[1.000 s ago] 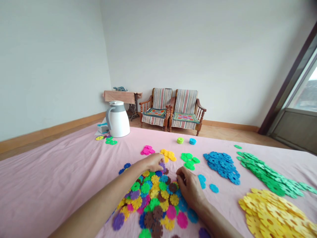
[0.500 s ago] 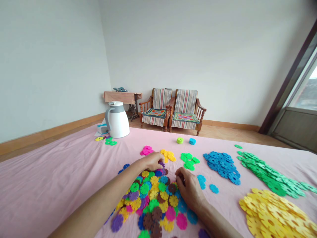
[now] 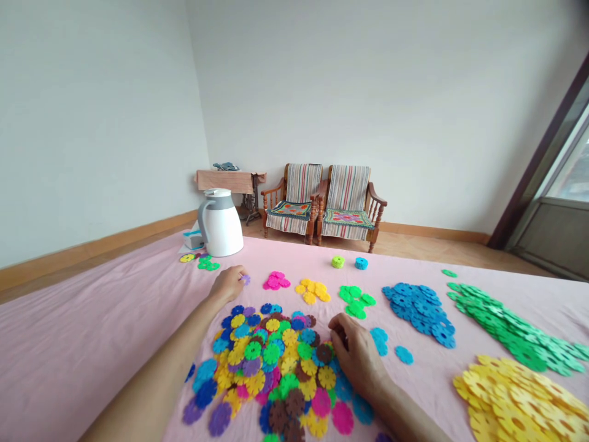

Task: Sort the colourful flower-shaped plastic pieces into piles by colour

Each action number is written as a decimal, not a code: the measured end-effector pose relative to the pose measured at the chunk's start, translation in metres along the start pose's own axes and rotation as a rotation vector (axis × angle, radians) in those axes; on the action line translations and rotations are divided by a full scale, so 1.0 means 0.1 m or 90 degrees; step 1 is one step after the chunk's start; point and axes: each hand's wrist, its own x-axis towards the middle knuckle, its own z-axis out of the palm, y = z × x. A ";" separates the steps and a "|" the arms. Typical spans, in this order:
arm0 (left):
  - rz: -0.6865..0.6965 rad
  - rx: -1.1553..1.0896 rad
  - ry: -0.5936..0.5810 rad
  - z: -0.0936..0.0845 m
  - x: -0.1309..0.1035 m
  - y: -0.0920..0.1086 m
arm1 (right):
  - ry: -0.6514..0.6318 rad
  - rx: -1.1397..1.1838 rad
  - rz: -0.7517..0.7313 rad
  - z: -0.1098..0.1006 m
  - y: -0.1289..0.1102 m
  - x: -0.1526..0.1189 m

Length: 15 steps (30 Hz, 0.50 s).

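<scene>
Pinching a purple disc [image 3: 245, 280] — likely light, stiff, best rim-held — left hand [image 3: 227, 284] nearly closed; right hand [image 3: 356, 353] half-curled, contents unclear.

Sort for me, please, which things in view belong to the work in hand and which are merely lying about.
Apparently in the work: purple disc in left hand; mixed pile by right hand; pink cluster; blue pile; long green pile; large yellow pile.

Apparently lying about: white jug; box; armchairs.
</scene>
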 end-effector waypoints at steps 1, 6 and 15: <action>-0.006 0.001 0.000 0.00 0.01 -0.04 | -0.001 -0.001 -0.001 0.00 0.00 0.00; 0.016 -0.007 -0.012 -0.09 -0.02 -0.07 | -0.001 0.001 -0.014 0.02 0.03 0.00; 0.192 -0.150 -0.414 -0.36 -0.29 0.18 | -0.019 0.011 0.002 0.01 0.02 -0.01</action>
